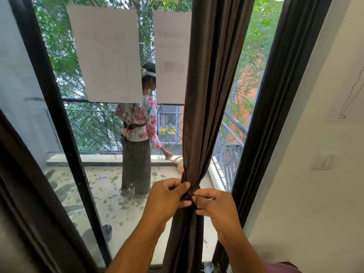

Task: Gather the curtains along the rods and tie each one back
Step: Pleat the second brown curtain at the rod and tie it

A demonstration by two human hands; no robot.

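A dark brown curtain (pixel 208 95) hangs gathered into a narrow bundle in front of the glass door. A band of the same dark cloth, the tie-back (pixel 190 191), cinches it at waist height. My left hand (pixel 167 196) pinches the tie-back from the left, thumb on top. My right hand (pixel 213 203) pinches it from the right, with a ring on one finger. Below the tie the curtain flares out toward the floor. A second dark curtain (pixel 25 194) runs down the lower left edge of the view.
Black door frames (pixel 59 125) stand left and right of the glass. Two white paper sheets (pixel 106 54) are stuck on the pane. Outside, a person in a floral top (pixel 137 119) stands on a leaf-strewn balcony by a railing. A cream wall (pixel 315 154) is at right.
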